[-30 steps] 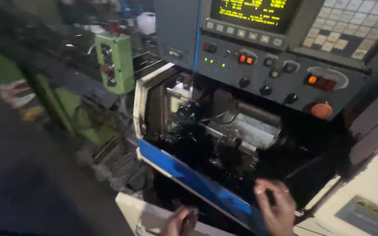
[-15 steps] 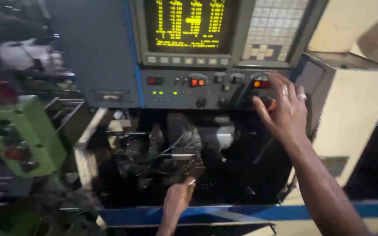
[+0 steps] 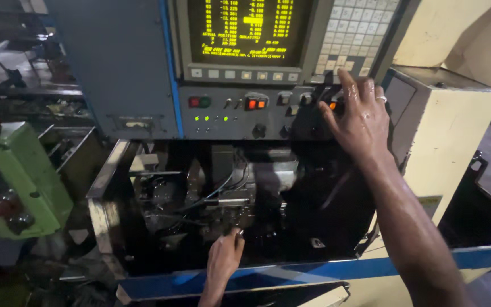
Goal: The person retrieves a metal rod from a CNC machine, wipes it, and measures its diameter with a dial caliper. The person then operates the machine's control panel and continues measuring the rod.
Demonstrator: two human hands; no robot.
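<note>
**Two hands at a machine tool: one inside the work chamber, one on the controls**

The left hand (image 3: 224, 257) reaches up into the dark open work chamber (image 3: 313, 216) of the machine, its fingers drawn together at the lower edge of the grey metal tool block with black cables (image 3: 231, 196). Something small and pale shows at the fingertips, but whether the hand is pinching it or only touching the block cannot be told. The tool block sits in the middle of the chamber, with oily metal parts to its left.

The right hand (image 3: 360, 116), wearing a ring, is raised to the grey control panel (image 3: 240, 116) above the chamber. Its fingers are spread and lie over the knobs and a lit orange button at the panel's right end; it grips nothing that can be seen.

Above the panel is a dark screen with yellow figures (image 3: 248, 28), with a pale keypad (image 3: 350, 34) just beside it. A blue sliding rail (image 3: 313, 273) runs below the chamber. To the right stands a cream metal housing (image 3: 453, 131), and a green machine casting (image 3: 15, 176) sits well apart on the left.
</note>
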